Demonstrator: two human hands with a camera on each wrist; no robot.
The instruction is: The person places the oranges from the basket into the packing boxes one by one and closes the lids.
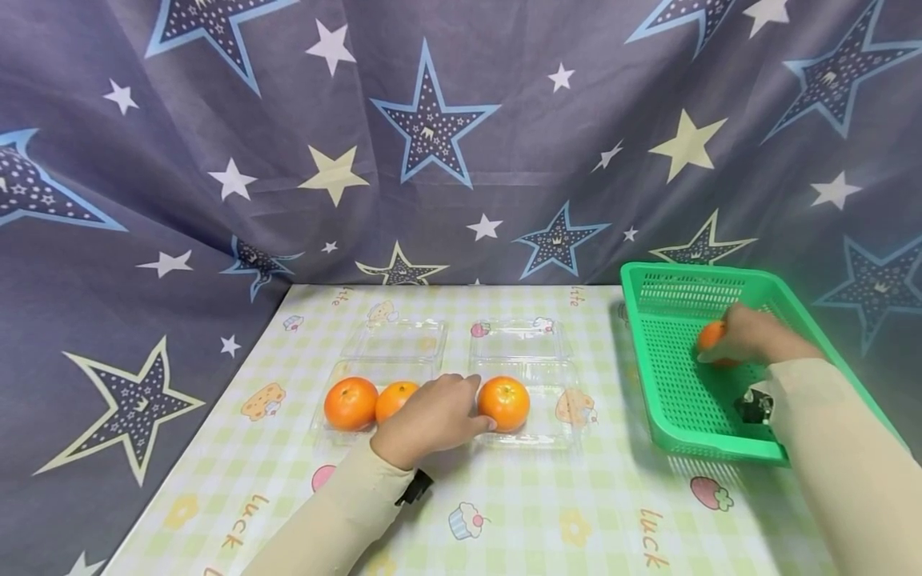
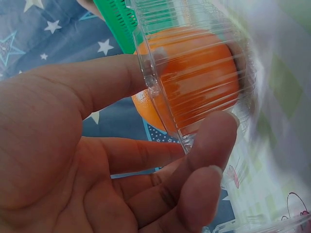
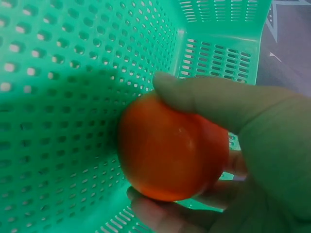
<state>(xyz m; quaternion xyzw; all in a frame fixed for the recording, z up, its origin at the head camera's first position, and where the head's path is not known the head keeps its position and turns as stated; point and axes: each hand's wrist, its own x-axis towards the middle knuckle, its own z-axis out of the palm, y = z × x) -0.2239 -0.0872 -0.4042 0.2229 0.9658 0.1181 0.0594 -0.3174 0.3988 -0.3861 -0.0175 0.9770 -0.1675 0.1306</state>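
Nearest: pale sleeves [image 1: 857, 472]. Right hand [image 1: 752, 332] curled round one orange [image 3: 170, 145], low in green basket [image 1: 709, 446]; steep lift, knuckles off the rim, would serve. Left hand [image 1: 432, 416], thumb and forefinger part-spread, at another orange [image 1: 504, 404] in clear tray [image 1: 547, 428]; grip uncertain. Room: over worktop [image 1: 601, 360] between tray and basket.

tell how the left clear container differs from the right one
The left container holds two oranges, the right container one orange. The left hand partly hides an orange in the left container; the right container's orange shows nearly whole. The right container sits nearer the green basket. Both are clear, lids open.
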